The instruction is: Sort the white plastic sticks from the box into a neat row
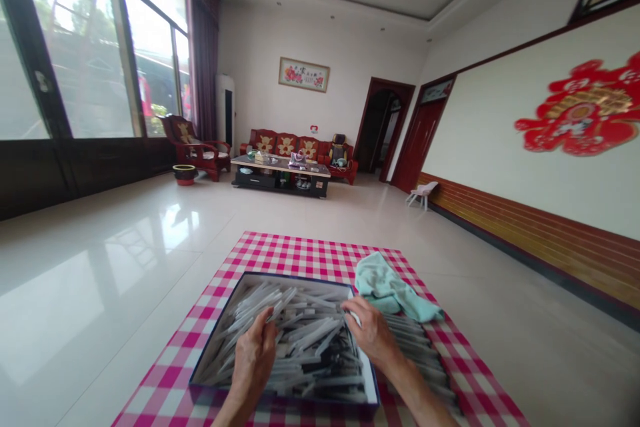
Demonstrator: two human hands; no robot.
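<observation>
A shallow dark-blue box [280, 408] with a pale inside holds a loose heap of slim, whitish translucent plastic sticks [317, 333], some with black parts. Over its left half, my left hand [256, 347] is closed with thumb and forefinger pinched; a small dark bit shows at the fingertips, too blurred to name. My right hand [371, 330], at the box's right wall, is pinched too, with something thin and pale at its fingertips that I cannot make out. Under and beside the right forearm lies a row of similar sticks [417, 347] with dark ends, side by side.
A mint-green cloth [387, 287] lies crumpled behind the row. Everything rests on a table with a pink-and-white checked cover [170, 360]. Across the tiled floor [125, 280] stand a coffee table [280, 173], a wooden sofa [290, 140] and a small stool [423, 193].
</observation>
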